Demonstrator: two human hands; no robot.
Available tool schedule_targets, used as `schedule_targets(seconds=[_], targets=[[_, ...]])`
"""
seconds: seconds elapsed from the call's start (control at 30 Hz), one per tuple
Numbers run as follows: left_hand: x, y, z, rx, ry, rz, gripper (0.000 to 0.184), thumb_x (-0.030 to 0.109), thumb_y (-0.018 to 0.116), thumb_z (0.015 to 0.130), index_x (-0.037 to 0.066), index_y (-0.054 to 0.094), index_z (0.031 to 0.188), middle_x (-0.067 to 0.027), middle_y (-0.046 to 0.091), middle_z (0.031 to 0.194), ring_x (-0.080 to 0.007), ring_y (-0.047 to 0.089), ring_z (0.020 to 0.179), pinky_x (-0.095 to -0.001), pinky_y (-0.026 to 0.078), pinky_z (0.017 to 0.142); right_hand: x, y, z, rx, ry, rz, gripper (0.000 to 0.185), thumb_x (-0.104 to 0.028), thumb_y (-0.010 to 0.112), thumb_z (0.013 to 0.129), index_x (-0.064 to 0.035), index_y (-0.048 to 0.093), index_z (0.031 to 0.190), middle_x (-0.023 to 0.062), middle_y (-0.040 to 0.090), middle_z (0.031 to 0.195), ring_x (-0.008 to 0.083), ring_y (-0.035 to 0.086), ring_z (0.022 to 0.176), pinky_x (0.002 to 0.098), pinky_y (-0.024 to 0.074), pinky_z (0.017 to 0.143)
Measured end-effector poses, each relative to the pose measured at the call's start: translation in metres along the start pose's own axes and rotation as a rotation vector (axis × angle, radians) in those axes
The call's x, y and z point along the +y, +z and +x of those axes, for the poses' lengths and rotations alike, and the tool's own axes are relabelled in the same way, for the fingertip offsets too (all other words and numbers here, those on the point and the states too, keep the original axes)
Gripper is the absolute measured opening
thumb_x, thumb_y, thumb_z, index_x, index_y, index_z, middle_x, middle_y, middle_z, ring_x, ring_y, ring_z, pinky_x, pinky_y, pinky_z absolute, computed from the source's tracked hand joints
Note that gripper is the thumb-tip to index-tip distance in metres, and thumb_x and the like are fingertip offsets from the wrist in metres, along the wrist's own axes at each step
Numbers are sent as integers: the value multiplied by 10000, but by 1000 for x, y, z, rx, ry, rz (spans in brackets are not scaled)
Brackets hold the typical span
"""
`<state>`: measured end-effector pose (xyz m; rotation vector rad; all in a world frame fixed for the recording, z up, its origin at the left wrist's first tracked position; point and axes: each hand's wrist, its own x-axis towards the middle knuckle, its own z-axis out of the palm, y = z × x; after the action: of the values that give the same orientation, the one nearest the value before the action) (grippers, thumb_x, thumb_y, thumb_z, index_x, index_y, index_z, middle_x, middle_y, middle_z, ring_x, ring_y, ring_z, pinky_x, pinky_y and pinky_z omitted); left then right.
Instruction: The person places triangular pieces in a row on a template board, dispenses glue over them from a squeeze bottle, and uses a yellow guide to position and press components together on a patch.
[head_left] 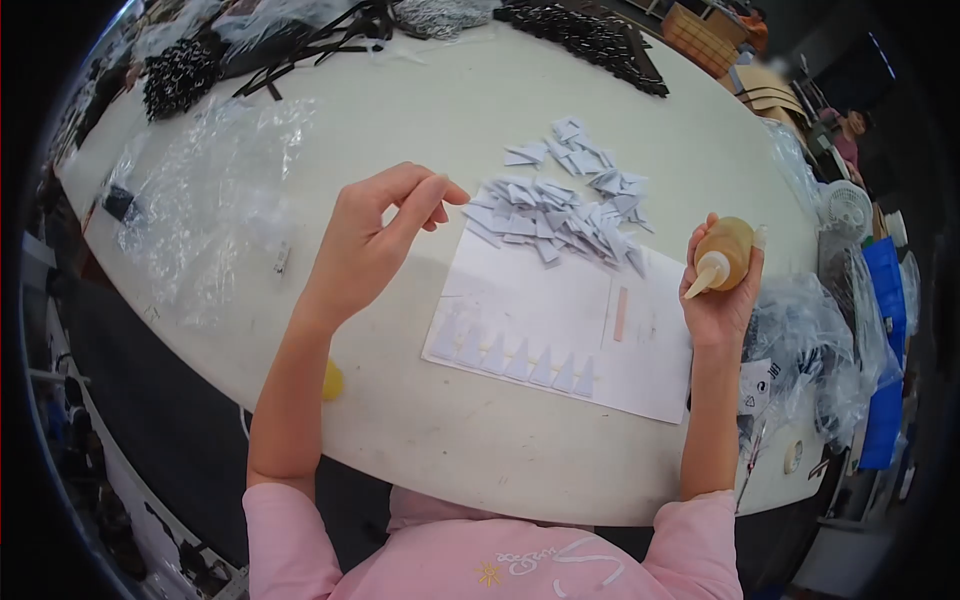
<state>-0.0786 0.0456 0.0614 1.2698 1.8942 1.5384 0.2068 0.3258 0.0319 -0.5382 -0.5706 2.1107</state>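
Squeeze bottle (pixel 738 243) | amber, translucent | pale tapered nozzle (pixel 708 275) | in right hand (pixel 722 312)

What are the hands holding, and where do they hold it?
The right hand holds a squeeze bottle by its round body. Nothing shows in the left hand.

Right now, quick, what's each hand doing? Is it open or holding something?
Left hand: fingers curled; can't tell if they're fully closed or pinching something tiny.
Right hand: closed around the bottle with the pointy tip.
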Motion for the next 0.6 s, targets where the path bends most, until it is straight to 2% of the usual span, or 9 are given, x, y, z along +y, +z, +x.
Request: schedule_targets(seconds=[0.03, 0.1, 0.2, 0.23, 0.33, 0.47, 0.6], targets=[[10, 9, -5, 52, 120, -120, 235, 131, 614, 1021, -20, 739, 1151, -96, 733, 1082, -144, 650, 966, -299, 519, 857, -9, -5, -16, 54, -52, -50, 666, -499, 691, 993, 6, 541, 1401, 111, 647, 1280, 290, 680, 1132, 392, 639, 953], [69, 25, -22, 50, 286, -72, 397, 157, 631, 987, -89, 650, 1299, -155, 690, 1274, -195, 643, 1082, -320, 529, 899, -31, -19, -42, 111, -120, -102, 643, -477, 685, 1001, 6, 543, 1401, 111, 646, 1270, 290, 682, 1120, 402, 634, 958], [140, 51, -48, -76, 536, 89, 433, 169, 653, 971, -75, 611, 1325, -156, 659, 1304, -187, 638, 1068, -320, 529, 898, -55, -34, -77, 28, -207, -196, 514, -355, 685, 1027, -6, 556, 1383, 109, 673, 1302, 290, 676, 1148, 396, 613, 998], [153, 59, -55, -122, 597, 139, 447, 173, 661, 965, -71, 598, 1334, -157, 649, 1315, -185, 637, 1063, -319, 528, 898, -60, -47, -83, 22, -171, -256, 623, -465, 683, 1007, -14, 547, 1415, 129, 637, 1280, 278, 682, 1138, 423, 616, 968], [169, 72, -64, -209, 676, 227, 494, 185, 683, 949, -57, 560, 1361, -159, 618, 1345, -178, 632, 1049, -319, 528, 898, -56, -55, -100, 317, -364, -290, 624, -463, 704, 996, -28, 550, 1417, 124, 634, 1288, 277, 684, 1151, 428, 614, 958], [180, 76, -66, -248, 681, 278, 566, 200, 713, 927, -39, 508, 1396, -161, 577, 1386, -168, 625, 1031, -318, 527, 897, -52, -70, -120, 184, -284, -333, 637, -457, 764, 955, -64, 567, 1415, 79, 630, 1291, 238, 667, 1208, 427, 608, 949], [184, 81, -64, -250, 663, 309, 645, 216, 743, 905, -21, 456, 1432, -163, 536, 1427, -158, 619, 1013, -317, 526, 896, -39, -83, -126, 302, -342, -366, 606, -482, 774, 936, -90, 619, 1373, 62, 623, 1297, 160, 658, 1122, 360, 604, 873]])
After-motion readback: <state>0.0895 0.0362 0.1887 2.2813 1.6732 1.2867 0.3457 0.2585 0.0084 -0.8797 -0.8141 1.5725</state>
